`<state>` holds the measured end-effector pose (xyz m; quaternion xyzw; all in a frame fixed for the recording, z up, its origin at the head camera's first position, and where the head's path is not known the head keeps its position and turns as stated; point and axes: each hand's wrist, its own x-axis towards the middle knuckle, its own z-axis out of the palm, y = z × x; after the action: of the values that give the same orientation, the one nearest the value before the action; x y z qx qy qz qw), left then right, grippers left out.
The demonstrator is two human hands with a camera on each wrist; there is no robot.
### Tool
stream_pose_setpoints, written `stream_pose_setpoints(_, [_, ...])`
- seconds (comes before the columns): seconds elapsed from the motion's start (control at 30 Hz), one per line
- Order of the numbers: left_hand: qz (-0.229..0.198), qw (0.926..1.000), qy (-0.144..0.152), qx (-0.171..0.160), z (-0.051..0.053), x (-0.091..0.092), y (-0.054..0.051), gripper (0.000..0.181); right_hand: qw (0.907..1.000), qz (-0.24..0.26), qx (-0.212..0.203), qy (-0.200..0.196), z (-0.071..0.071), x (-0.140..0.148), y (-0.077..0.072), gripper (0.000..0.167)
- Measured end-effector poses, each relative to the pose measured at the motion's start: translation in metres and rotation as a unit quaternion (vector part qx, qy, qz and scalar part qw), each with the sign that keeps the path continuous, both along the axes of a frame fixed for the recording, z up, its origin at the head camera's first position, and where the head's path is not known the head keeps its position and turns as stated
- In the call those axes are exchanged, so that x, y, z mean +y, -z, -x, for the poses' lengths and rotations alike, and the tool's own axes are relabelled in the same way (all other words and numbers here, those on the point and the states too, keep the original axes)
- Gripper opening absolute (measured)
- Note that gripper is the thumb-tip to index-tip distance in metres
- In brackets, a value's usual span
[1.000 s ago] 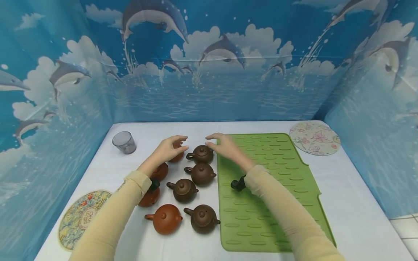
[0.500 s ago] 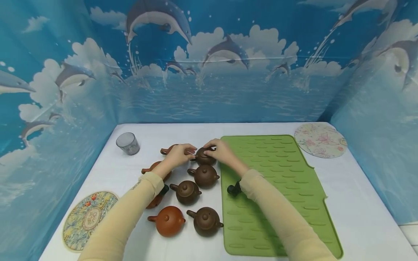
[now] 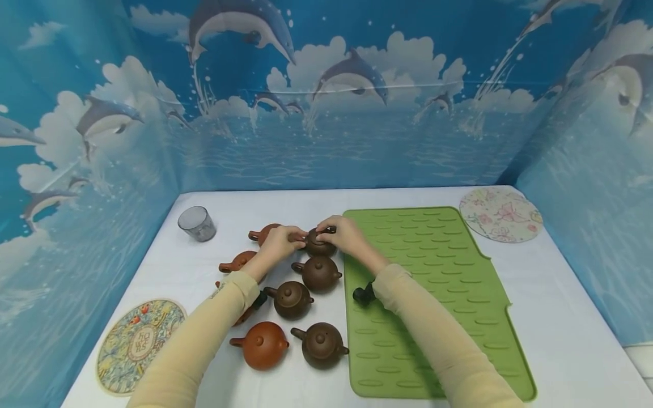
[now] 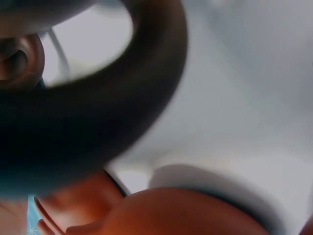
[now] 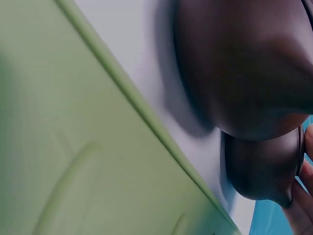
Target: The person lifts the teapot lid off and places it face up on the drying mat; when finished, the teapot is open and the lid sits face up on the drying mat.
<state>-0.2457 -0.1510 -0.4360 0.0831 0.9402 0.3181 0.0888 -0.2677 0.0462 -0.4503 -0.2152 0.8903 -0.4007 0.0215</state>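
I count eight teapots on the white-covered bench (image 3: 556,306): four dark brown and four reddish. The dark ones run roughly from twelve o'clock down to six; the reddish ones stand to their nine o'clock side (one mostly hidden beneath my left sleeve (image 3: 204,328)). One farthest dark teapot (image 3: 321,249) is at twelve o'clock, and both of my hands are on it. My left grip (image 3: 280,241) comes from its nine o'clock side, fingertips nearly together, pinching the handle. My right grip (image 3: 344,233) comes from its three o'clock side, thumb by the lid and fingers bent round the spout side, parted by no more than the pot between them. That teapot sits upright, its body off the green mat.

Of mats I count three: one green mat (image 3: 423,317) at three o'clock, one pale floral round mat (image 3: 501,214) at two, and one colourful round mat (image 3: 140,347) at eight. One grey glass (image 3: 197,224) stands at ten o'clock, tilted in my view. In the left wrist view one dark handle (image 4: 161,78) looms blurred at eleven o'clock, above reddish pots. In the right wrist view my fingers touch the farther of two dark pots, towards four o'clock.
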Motion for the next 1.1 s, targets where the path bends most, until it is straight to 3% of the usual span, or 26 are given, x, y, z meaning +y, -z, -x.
stream_pose_setpoints(0.17, [-0.001, 0.9999, -0.001, 0.013, -0.002, -0.002, 0.001, 0.028, 0.9963, 0.072, -0.044, 0.017, 0.002, 0.002, 0.001, 0.023])
stream_pose_setpoints(0.37, [0.001, 0.9998, -0.002, 0.019, 0.0, -0.001, 0.003, 0.029, 0.972, 0.182, -0.127, 0.078, 0.004, 0.017, 0.002, 0.03])
stream_pose_setpoints(0.4, [0.001, 0.9998, -0.003, 0.018, 0.0, 0.0, 0.003, 0.028, 0.965, 0.203, -0.143, 0.083, 0.003, 0.021, 0.001, 0.031])
stream_pose_setpoints(0.47, [0.002, 0.9997, -0.002, 0.023, 0.0, 0.0, 0.004, 0.028, 0.942, 0.264, -0.189, 0.087, 0.002, 0.029, -0.001, 0.034])
stream_pose_setpoints(0.6, [-0.004, 0.9997, -0.007, 0.024, 0.0, -0.001, 0.004, 0.027, 0.8751, 0.399, -0.264, 0.074, 0.0, 0.049, -0.003, 0.038])
stream_pose_setpoints(0.63, [-0.006, 0.9996, -0.006, 0.025, 0.0, -0.001, 0.004, 0.027, 0.8617, 0.421, -0.275, 0.071, 0.0, 0.055, -0.003, 0.039])
stream_pose_setpoints(0.7, [-0.01, 0.9996, -0.009, 0.023, -0.001, -0.001, 0.005, 0.028, 0.8436, 0.449, -0.286, 0.072, -0.001, 0.066, -0.002, 0.036])
stream_pose_setpoints(0.77, [-0.01, 0.9996, -0.009, 0.024, -0.001, -0.001, 0.005, 0.028, 0.8304, 0.466, -0.294, 0.081, -0.003, 0.077, -0.001, 0.029])
stream_pose_setpoints(0.9, [-0.009, 0.9996, -0.008, 0.025, -0.002, -0.001, 0.006, 0.029, 0.8215, 0.473, -0.304, 0.097, -0.006, 0.096, 0.003, 0.025])
stream_pose_setpoints(1.0, [-0.01, 0.9996, -0.008, 0.025, -0.003, -0.001, 0.006, 0.029, 0.8143, 0.477, -0.316, 0.097, -0.008, 0.106, 0.005, 0.034])
stream_pose_setpoints(1.1, [-0.007, 0.9996, -0.009, 0.025, -0.003, 0.0, 0.005, 0.029, 0.8011, 0.491, -0.331, 0.088, -0.01, 0.114, 0.007, 0.041])
